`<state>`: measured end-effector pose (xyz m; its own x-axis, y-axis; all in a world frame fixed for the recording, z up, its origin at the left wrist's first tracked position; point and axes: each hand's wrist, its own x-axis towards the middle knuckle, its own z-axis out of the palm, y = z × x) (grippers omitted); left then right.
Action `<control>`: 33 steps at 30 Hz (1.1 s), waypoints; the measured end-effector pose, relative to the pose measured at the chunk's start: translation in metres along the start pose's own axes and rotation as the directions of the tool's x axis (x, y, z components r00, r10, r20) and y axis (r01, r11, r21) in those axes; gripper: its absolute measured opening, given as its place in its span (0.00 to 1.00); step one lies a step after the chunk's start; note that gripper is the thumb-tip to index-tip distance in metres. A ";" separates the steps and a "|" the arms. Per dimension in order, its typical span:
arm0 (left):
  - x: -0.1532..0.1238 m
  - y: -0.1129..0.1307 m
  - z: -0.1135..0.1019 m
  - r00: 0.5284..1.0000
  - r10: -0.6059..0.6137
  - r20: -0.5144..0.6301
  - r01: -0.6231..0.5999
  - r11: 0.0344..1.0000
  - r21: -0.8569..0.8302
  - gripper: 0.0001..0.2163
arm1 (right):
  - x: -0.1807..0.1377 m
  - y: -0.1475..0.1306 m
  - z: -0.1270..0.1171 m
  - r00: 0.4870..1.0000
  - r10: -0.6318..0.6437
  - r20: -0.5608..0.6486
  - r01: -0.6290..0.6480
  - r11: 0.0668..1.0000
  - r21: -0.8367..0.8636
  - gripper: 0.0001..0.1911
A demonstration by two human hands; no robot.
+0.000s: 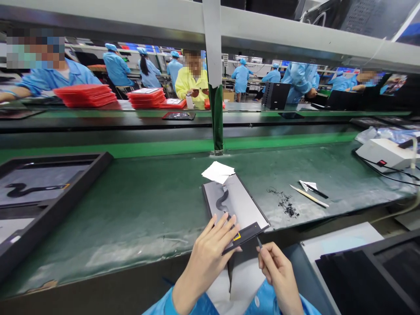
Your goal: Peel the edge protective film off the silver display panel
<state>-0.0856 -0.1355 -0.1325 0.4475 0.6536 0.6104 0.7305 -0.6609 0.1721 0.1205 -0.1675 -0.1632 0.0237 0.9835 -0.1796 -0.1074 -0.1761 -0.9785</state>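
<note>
A flat display panel (242, 197) with a pale grey back lies tilted on the green bench, its near corner reaching past the front edge. My left hand (213, 245) grips its near end, fingers stretched over the top and thumb at the near edge. A black curved flex cable (222, 199) runs down the panel and passes under my fingers. In my right hand (275, 264), thumb and fingers pinch dark pointed tweezers (259, 242), whose tip is at the panel's black border strip. White paper sheets (218, 171) cover part of the panel's far end.
Black scraps (288, 205) lie right of the panel, near a pale pointed stick (308, 195) and a black-handled tool (313, 189). A black tray (83, 183) holds panels at left. A white device (382, 154) with cables stands right. A post (216, 118) rises behind; co-workers sit beyond.
</note>
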 end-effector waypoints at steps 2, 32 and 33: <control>0.000 0.000 0.000 1.000 -0.002 -0.004 0.002 1.000 -0.006 0.14 | 0.000 -0.003 0.000 0.999 0.035 0.010 -0.035 0.999 -0.003 0.28; -0.002 0.001 0.003 1.000 -0.023 0.005 0.023 1.000 -0.012 0.15 | 0.000 -0.009 -0.002 0.998 0.065 0.007 -0.065 0.998 -0.023 0.31; -0.002 0.001 0.003 1.000 -0.024 0.004 0.024 1.000 -0.011 0.15 | 0.001 -0.008 -0.002 0.998 0.066 0.008 -0.066 0.998 -0.019 0.31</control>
<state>-0.0841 -0.1366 -0.1360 0.4322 0.6705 0.6031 0.7354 -0.6491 0.1947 0.1232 -0.1656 -0.1558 0.0090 0.9700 -0.2429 -0.0901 -0.2412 -0.9663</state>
